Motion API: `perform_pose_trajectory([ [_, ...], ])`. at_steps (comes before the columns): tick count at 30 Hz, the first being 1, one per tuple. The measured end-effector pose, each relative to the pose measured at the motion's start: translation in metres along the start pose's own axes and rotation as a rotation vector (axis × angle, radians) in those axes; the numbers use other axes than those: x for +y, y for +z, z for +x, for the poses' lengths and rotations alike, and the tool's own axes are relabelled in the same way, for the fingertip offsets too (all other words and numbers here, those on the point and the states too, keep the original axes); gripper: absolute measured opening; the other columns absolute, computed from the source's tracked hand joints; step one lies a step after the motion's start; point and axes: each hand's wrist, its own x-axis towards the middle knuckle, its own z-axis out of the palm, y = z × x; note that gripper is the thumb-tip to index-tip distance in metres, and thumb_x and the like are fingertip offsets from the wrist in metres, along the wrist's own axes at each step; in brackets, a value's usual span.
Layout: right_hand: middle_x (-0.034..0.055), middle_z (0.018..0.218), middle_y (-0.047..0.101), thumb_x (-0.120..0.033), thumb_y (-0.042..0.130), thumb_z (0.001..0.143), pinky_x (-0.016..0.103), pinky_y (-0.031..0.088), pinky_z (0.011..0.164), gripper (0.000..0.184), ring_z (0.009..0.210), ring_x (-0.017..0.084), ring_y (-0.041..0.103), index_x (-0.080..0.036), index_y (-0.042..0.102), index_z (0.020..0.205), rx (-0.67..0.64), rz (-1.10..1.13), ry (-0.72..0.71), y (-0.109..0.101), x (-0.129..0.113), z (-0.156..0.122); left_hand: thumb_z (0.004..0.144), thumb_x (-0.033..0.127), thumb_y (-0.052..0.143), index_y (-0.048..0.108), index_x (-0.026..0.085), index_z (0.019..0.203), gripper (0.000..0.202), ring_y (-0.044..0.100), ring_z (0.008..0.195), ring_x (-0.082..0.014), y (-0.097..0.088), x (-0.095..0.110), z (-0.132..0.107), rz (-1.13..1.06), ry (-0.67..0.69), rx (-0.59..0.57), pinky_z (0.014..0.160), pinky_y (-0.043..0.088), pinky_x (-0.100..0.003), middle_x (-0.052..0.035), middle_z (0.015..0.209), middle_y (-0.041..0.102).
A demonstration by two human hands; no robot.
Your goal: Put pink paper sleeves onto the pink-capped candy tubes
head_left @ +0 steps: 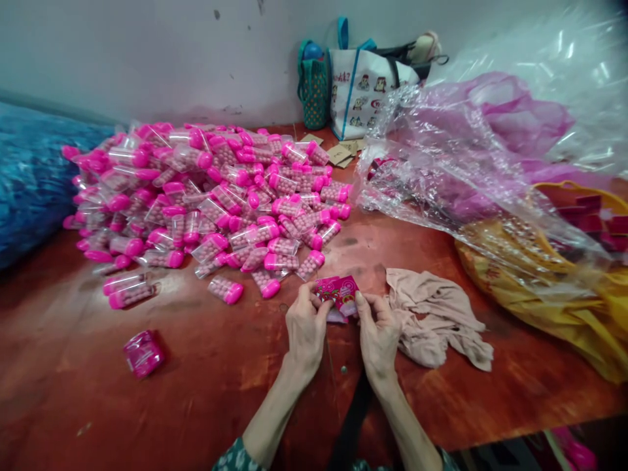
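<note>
My left hand [305, 330] and my right hand [380, 333] are close together above the table, thumbs pinching pink printed cards [347, 293]. At least two cards overlap between the fingers; a pale edge shows beneath them, and I cannot make out what it is. Beyond my left hand lies a big heap of clear bottles [210, 196] with bright pink caps, filled with small pink balls. A few bottles lie loose at its front edge. A crumpled beige cloth [432, 320] is right beside my right hand. Farther left is a shiny pink wrapped pack [143, 354].
A yellow bag [544, 307] with dark pink pieces in it stands at the right, partly under clear plastic film [432, 163]. A blue plastic sack [44, 183] bounds the left. At the wall are a printed tote bag [360, 98], a green bottle pouch [313, 91] and cardboard pieces [339, 155].
</note>
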Motion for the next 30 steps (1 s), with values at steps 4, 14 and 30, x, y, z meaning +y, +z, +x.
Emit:
perform_pose_trajectory([
  [4,-0.0031,0.055,0.047,-0.038,0.046,0.084,0.021,0.033,0.049,0.03,0.051,0.011,0.041,-0.015,0.056,0.067,-0.007,-0.02,0.0,-0.001,0.002,-0.002,0.079,0.019,0.051,0.058,0.016,0.081,0.008,0.052,0.07,-0.0147,-0.005,0.007,-0.001,0.096,0.196,0.09,0.067,0.04,-0.027,-0.0027,0.077,0.054],
  [14,-0.0043,0.053,0.044,-0.037,0.045,0.085,0.021,0.031,0.049,0.03,0.05,0.01,0.039,-0.017,0.051,0.064,-0.016,0.02,-0.022,-0.004,-0.006,-0.005,0.082,0.022,0.048,0.062,0.018,0.086,0.015,0.055,0.074,-0.0162,-0.012,0.011,0.001,0.048,0.272,0.073,0.07,0.043,-0.028,-0.0035,0.079,0.057],
  [30,-0.004,0.055,0.045,-0.036,0.042,0.087,0.022,0.031,0.051,0.031,0.052,0.01,0.039,-0.017,0.049,0.064,-0.039,-0.007,-0.03,-0.005,-0.007,-0.006,0.073,0.028,0.061,0.061,0.018,0.103,0.032,0.054,0.095,-0.0233,-0.012,0.021,0.001,-0.361,0.108,-0.185,0.084,0.041,-0.037,-0.0082,0.102,0.061],
])
